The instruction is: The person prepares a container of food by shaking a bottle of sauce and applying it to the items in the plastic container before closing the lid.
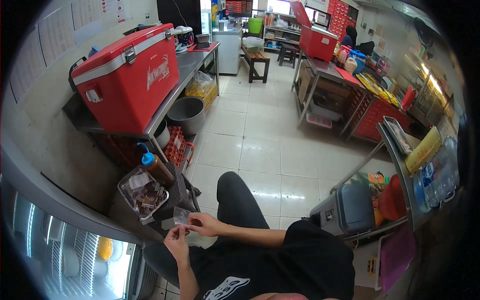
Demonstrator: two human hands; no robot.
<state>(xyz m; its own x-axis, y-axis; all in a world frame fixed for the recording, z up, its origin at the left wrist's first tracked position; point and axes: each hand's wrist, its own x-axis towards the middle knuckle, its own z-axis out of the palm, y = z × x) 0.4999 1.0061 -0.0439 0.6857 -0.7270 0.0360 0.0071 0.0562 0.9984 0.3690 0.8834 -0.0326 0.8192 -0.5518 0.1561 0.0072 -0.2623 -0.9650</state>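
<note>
A small clear plastic bag (180, 215) is pinched between my two hands above my lap. My right hand (207, 225) grips its edge with thumb and forefinger. Close below, my left hand (177, 243) holds the bag's lower corner, and the fingertips of both hands nearly meet. Just beyond them, a clear plastic tray (126, 192) holds several small packets of brown sauce (149, 200) on a dark woven stool (179, 187). Beside the tray leans a squeeze bottle of brown sauce (162, 173) with a blue cap. Whether the bag contains anything is too small to tell.
A lit display fridge (129, 258) stands at my left. Ahead, a red cooler box (131, 82) rests on a steel table (191, 63), with a grey bucket (186, 115) below. To the right, a steel rack (397, 165) carries plastic bottles (437, 174). A person (350, 37) is far back.
</note>
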